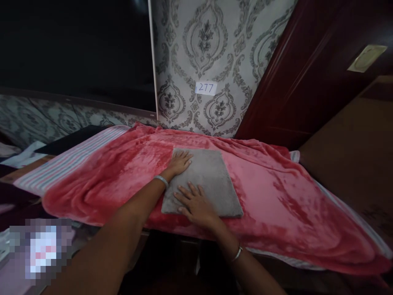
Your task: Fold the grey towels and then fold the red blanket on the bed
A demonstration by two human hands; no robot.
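A grey plush cloth [211,176], roughly square and lying flat, rests on a red and pink fleece blanket [264,192]. My left hand [179,163] lies on the cloth near its far left corner, fingers spread and a bracelet at the wrist. Closer to me, my right hand [196,203] is laid palm down on the near left part of the same cloth, its fingers apart. Neither hand grips anything. What lies under the two palms is hidden.
A striped sheet [76,155] shows beneath the blanket at the left. Behind stand a large dark television [76,53] and patterned wallpaper with a paper label [205,88] reading 277. Dark red wood panelling [276,90] rises at the right. Part of the lower left is blurred out.
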